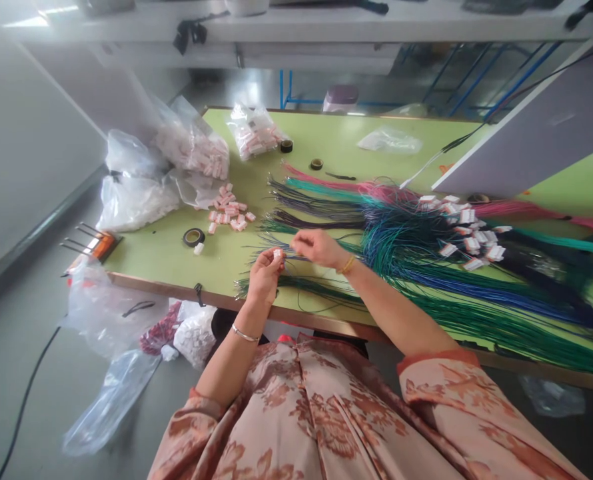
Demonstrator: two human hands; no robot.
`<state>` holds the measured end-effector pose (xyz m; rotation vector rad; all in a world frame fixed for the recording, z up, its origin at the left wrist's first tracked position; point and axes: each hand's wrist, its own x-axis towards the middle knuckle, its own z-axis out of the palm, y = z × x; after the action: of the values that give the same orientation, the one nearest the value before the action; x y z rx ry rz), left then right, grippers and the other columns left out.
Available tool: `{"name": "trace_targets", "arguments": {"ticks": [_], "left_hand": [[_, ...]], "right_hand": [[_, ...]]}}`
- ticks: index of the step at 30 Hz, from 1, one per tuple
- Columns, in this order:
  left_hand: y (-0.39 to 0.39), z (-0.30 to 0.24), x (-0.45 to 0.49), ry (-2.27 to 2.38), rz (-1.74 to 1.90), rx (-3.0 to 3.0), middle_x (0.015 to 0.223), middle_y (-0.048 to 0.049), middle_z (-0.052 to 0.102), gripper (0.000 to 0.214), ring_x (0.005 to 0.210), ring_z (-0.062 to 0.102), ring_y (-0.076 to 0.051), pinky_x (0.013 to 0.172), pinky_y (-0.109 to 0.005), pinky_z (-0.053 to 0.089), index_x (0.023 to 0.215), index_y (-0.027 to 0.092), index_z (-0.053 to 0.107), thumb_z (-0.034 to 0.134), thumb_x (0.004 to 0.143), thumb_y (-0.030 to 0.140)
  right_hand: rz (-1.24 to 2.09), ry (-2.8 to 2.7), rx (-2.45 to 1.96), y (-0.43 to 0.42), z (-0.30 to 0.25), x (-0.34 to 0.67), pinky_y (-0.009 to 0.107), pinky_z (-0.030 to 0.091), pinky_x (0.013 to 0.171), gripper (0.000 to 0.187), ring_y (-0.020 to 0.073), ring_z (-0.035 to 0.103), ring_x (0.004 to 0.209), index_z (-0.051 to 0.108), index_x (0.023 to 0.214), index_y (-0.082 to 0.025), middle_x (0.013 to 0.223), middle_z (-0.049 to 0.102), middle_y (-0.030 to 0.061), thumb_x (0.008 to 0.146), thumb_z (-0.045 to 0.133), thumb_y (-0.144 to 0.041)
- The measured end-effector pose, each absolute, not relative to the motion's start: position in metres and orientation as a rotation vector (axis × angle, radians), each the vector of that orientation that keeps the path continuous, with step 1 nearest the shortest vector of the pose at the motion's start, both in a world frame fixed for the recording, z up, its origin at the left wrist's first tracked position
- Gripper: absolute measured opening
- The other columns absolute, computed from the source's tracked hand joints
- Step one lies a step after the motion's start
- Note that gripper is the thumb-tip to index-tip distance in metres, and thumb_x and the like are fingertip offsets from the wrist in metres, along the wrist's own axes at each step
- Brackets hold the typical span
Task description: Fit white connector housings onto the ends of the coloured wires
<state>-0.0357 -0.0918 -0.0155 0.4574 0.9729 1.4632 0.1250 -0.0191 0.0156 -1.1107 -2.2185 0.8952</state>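
My left hand (265, 275) is closed round a small white connector housing (277, 254), which shows between thumb and fingers. Just to its right, my right hand (320, 248) is pinched; a thin wire seems to run from its fingertips, but that spot is too small to make out. Under and beside both hands lie bundles of wires, with green wires (426, 307), blue wires (456, 285) and pink wires (336, 183) stretching to the right. Wires with white connectors attached (471, 233) are heaped at the right. Loose white-and-orange connectors (229, 210) form a pile to the left.
Black tape rolls (194, 237) sit on the green table (166, 257). Bags of connectors (196, 147) and a white plastic bag (134, 200) stand at the back left. An orange block with metal pins (101, 247) is at the left edge. A shelf (296, 27) crosses above.
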Motion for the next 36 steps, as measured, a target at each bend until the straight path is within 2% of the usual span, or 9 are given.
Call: {"name": "trace_targets", "arguments": {"ticks": [4, 7, 14, 23, 26, 28, 31, 36], "left_hand": [[-0.088, -0.018, -0.040, 0.971, 1.444, 0.438, 0.080, -0.0009, 0.065, 0.032, 0.065, 0.053, -0.006, 0.061, -0.020, 0.042, 0.086, 0.015, 0.068, 0.086, 0.060, 0.020], [-0.089, -0.018, -0.042, 0.961, 1.423, 0.443, 0.081, -0.0016, 0.065, 0.031, 0.065, 0.053, -0.006, 0.062, -0.021, 0.042, 0.087, 0.014, 0.068, 0.086, 0.061, 0.020], [-0.090, -0.017, -0.044, 0.952, 1.401, 0.427, 0.083, -0.0020, 0.065, 0.033, 0.067, 0.054, -0.006, 0.063, -0.020, 0.043, 0.086, 0.013, 0.068, 0.086, 0.060, 0.019], [-0.092, -0.017, -0.044, 0.951, 1.401, 0.439, 0.084, -0.0024, 0.065, 0.033, 0.068, 0.054, -0.007, 0.063, -0.022, 0.042, 0.088, 0.014, 0.068, 0.086, 0.061, 0.021], [-0.093, -0.017, -0.044, 0.945, 1.396, 0.444, 0.084, -0.0025, 0.065, 0.035, 0.068, 0.054, -0.007, 0.063, -0.022, 0.042, 0.089, 0.013, 0.067, 0.086, 0.061, 0.022], [-0.093, -0.018, -0.045, 0.944, 1.396, 0.444, 0.084, -0.0025, 0.065, 0.037, 0.068, 0.054, -0.007, 0.063, -0.022, 0.042, 0.090, 0.013, 0.067, 0.086, 0.060, 0.022], [-0.093, -0.017, -0.045, 0.944, 1.398, 0.440, 0.083, -0.0020, 0.065, 0.037, 0.069, 0.055, -0.007, 0.063, -0.021, 0.042, 0.089, 0.013, 0.067, 0.087, 0.059, 0.022], [-0.093, -0.017, -0.044, 0.934, 1.395, 0.435, 0.083, -0.0015, 0.065, 0.036, 0.068, 0.055, -0.006, 0.062, -0.020, 0.043, 0.089, 0.013, 0.067, 0.086, 0.059, 0.022]], "right_hand": [[0.505, -2.208, -1.652, 0.026, 0.012, 0.148, 0.025, 0.038, 0.064, 0.016, 0.0161, 0.060, 0.072, 0.071, 0.082, -0.017, 0.080, 0.072, 0.0052, 0.083, 0.057, -0.024], [0.442, -2.320, -1.787, 0.042, 0.003, 0.154, 0.026, 0.039, 0.067, 0.013, 0.0184, 0.063, 0.080, 0.071, 0.084, -0.019, 0.088, 0.074, 0.0052, 0.081, 0.060, -0.023], [0.383, -2.393, -1.791, 0.046, 0.002, 0.154, 0.029, 0.038, 0.068, 0.018, 0.0218, 0.062, 0.081, 0.067, 0.095, -0.016, 0.097, 0.073, 0.0130, 0.087, 0.051, -0.020], [0.571, -2.378, -1.571, 0.060, 0.001, 0.146, 0.025, 0.036, 0.066, 0.014, 0.0152, 0.057, 0.072, 0.068, 0.091, -0.016, 0.085, 0.072, 0.0061, 0.085, 0.057, -0.022], [0.586, -2.406, -1.486, 0.063, -0.003, 0.140, 0.025, 0.037, 0.067, 0.017, 0.0144, 0.057, 0.073, 0.069, 0.091, -0.017, 0.088, 0.072, 0.0054, 0.084, 0.061, -0.030], [0.530, -2.438, -1.490, 0.064, -0.006, 0.137, 0.025, 0.037, 0.069, 0.014, 0.0149, 0.058, 0.076, 0.069, 0.089, -0.017, 0.091, 0.071, 0.0062, 0.082, 0.063, -0.027], [0.470, -2.444, -1.526, 0.065, -0.007, 0.135, 0.026, 0.036, 0.069, 0.012, 0.0160, 0.057, 0.077, 0.069, 0.085, -0.016, 0.092, 0.071, 0.0075, 0.083, 0.058, -0.020], [0.485, -2.301, -1.543, 0.067, -0.001, 0.136, 0.026, 0.036, 0.067, 0.017, 0.0162, 0.055, 0.071, 0.066, 0.093, -0.016, 0.084, 0.070, 0.0076, 0.085, 0.051, -0.016]]}}
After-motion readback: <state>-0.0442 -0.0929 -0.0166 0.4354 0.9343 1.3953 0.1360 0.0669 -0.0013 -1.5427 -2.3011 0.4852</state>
